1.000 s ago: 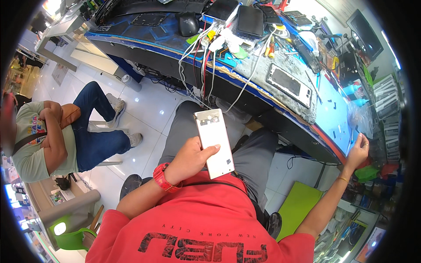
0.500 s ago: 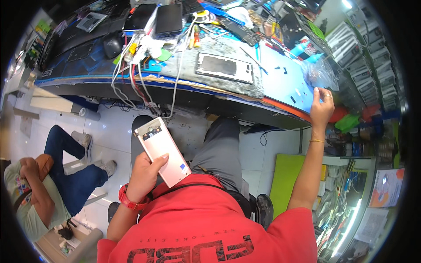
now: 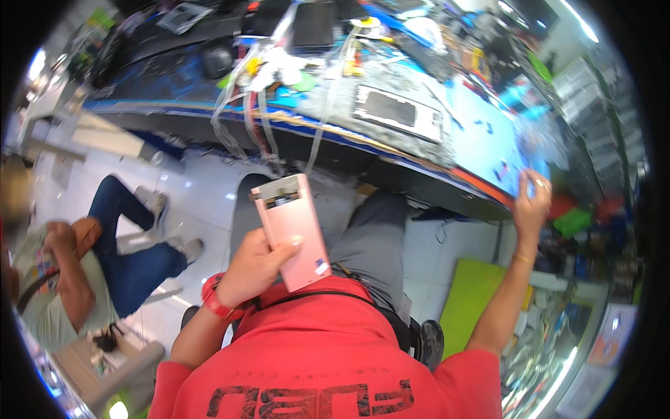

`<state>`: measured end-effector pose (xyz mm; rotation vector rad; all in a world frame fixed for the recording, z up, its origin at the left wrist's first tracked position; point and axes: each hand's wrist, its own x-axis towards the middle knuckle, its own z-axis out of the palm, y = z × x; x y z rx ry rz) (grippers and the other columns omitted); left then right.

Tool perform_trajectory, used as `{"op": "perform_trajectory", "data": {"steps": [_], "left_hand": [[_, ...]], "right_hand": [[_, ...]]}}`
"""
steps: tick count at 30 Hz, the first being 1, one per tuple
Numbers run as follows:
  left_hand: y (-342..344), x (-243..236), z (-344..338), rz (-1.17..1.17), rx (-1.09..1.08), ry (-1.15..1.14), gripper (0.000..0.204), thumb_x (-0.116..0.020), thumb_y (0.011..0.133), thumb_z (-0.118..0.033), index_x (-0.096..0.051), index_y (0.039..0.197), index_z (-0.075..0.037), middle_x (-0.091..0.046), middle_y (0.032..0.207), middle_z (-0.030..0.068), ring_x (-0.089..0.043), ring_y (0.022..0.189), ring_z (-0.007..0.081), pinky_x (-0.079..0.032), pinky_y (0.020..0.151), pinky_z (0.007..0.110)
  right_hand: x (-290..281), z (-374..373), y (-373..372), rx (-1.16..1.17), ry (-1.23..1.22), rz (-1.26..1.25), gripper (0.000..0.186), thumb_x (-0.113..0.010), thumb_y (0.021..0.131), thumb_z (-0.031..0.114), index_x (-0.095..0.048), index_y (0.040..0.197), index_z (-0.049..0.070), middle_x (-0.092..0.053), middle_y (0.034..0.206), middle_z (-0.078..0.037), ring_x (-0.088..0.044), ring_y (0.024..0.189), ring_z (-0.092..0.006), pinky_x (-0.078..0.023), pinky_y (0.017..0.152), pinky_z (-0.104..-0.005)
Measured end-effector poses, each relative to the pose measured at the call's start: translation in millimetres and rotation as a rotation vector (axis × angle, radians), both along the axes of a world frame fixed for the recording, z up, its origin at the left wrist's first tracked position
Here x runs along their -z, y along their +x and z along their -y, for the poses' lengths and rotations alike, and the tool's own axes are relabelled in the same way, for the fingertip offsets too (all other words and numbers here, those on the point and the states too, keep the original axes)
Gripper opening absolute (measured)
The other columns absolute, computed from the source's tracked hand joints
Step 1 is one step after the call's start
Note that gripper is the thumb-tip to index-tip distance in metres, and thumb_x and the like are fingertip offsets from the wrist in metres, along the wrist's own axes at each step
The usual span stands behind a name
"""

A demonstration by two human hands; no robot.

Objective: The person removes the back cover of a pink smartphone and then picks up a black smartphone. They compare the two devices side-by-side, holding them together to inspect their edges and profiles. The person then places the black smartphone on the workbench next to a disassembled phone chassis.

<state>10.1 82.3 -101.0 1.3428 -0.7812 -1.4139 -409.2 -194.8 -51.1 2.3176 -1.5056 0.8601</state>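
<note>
My left hand (image 3: 259,265) grips a pink phone (image 3: 299,241) above my lap, thumb across its flat pink back. A dark cutout with parts showing lies at the phone's upper end, and a small blue-and-white sticker at its lower corner. At the right edge of the bench, my right hand (image 3: 534,202) is over the near corner of a light blue mat (image 3: 481,150). Its thumb and fingers are drawn together; whatever may be between them is too small and blurred to make out. Several tiny dark parts (image 3: 501,170) are on the mat beside it.
A phone frame (image 3: 398,112) lies on the grey worktop. White cables (image 3: 324,119) hang over the bench's front edge. A clear plastic bag (image 3: 548,140) is beyond my right hand. A seated person (image 3: 63,279) is at the left, and a glass display case (image 3: 558,335) stands at the right.
The whole view has shifted, so the bench appears farther right and lower. The phone in my left hand has turned more upright. My right hand remains at the mat's edge.
</note>
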Motion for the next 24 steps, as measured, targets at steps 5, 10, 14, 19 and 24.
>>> {"op": "perform_trajectory", "data": {"steps": [5,10,14,19,24], "left_hand": [[14.4,-25.0,11.1,0.560,0.338,-0.182,0.023,-0.059,0.099,-0.019,-0.063,0.100,0.004,-0.067,0.084,0.0109,-0.067,0.076,0.0250,-0.052,0.070,0.034],[22.0,-42.1,22.5,1.284,0.516,-0.624,0.021,-0.067,0.089,-0.022,-0.059,0.084,-0.003,-0.056,0.074,0.0071,-0.061,0.067,0.0262,-0.051,0.065,0.036],[18.0,-52.5,26.7,1.828,0.466,-1.026,0.018,-0.065,0.085,-0.024,-0.064,0.095,-0.009,-0.061,0.087,0.0035,-0.066,0.084,0.0210,-0.054,0.084,0.040],[22.6,-46.9,35.3,1.963,0.387,-1.333,0.022,-0.058,0.088,-0.026,-0.064,0.098,-0.008,-0.063,0.093,0.0061,-0.067,0.095,0.0251,-0.055,0.094,0.046],[24.4,-32.2,43.1,1.917,0.398,-1.466,0.022,-0.056,0.091,-0.028,-0.063,0.102,-0.010,-0.063,0.094,0.0045,-0.067,0.101,0.0239,-0.053,0.098,0.047]], "right_hand": [[5.9,-58.7,56.0,-0.250,0.570,0.586,0.013,-0.062,0.099,0.010,-0.066,0.098,-0.002,-0.065,0.093,-0.004,-0.058,0.086,-0.0112,-0.047,0.080,-0.0264],[18.4,-88.3,100.7,-0.483,1.196,0.789,0.018,-0.058,0.101,0.013,-0.065,0.103,-0.003,-0.070,0.099,-0.011,-0.066,0.091,-0.0159,-0.054,0.085,-0.0314],[49.5,-102.4,119.5,-0.524,1.733,1.052,0.028,-0.055,0.104,0.022,-0.060,0.114,-0.003,-0.069,0.106,-0.015,-0.069,0.094,-0.0205,-0.058,0.087,-0.0368],[61.4,-145.2,157.4,-0.673,2.146,1.235,0.032,-0.056,0.104,0.023,-0.055,0.124,-0.002,-0.066,0.116,-0.016,-0.066,0.105,-0.0215,-0.053,0.094,-0.0375],[63.1,-169.3,185.2,-0.742,2.200,1.406,0.029,-0.061,0.101,0.018,-0.055,0.122,-0.001,-0.063,0.115,-0.008,-0.063,0.104,-0.0135,-0.051,0.093,-0.0316]]}}
